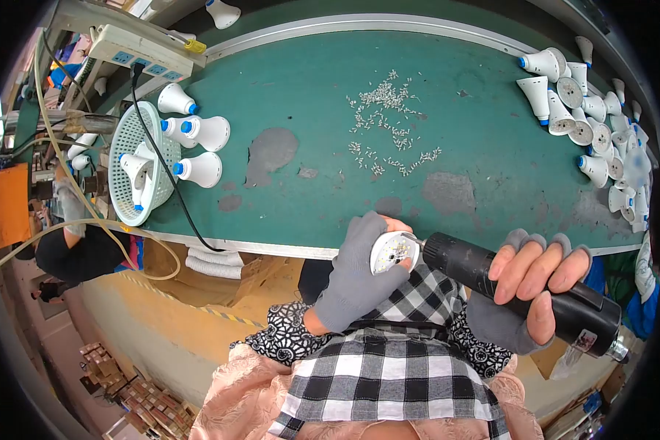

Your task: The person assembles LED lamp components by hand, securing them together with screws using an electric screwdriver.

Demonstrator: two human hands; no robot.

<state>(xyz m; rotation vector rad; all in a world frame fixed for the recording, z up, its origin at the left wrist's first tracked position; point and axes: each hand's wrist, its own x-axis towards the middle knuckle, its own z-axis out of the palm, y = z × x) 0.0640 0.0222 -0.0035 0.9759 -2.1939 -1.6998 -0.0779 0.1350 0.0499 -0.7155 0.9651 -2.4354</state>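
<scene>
My left hand point(363, 271), in a grey fingerless glove, is closed around a white lamp housing point(394, 254) whose round face with a circuit board is turned up. In my right hand point(539, 282), also gloved, is a black power screwdriver point(462, 262), held with the fingers wrapped round its body. The tool's tip meets the edge of the lamp housing, near its right side. Many small screws point(389, 95) lie scattered on the green table point(323, 73) beyond my hands.
A pale green basket point(170, 150) holding lamp housings stands at the left, with several more housings point(211, 133) beside it. A black cable point(170, 176) runs from a power strip point(136, 53) over the table edge. Many housings point(561, 117) crowd the right end. Another person's arm point(70, 205) shows at far left.
</scene>
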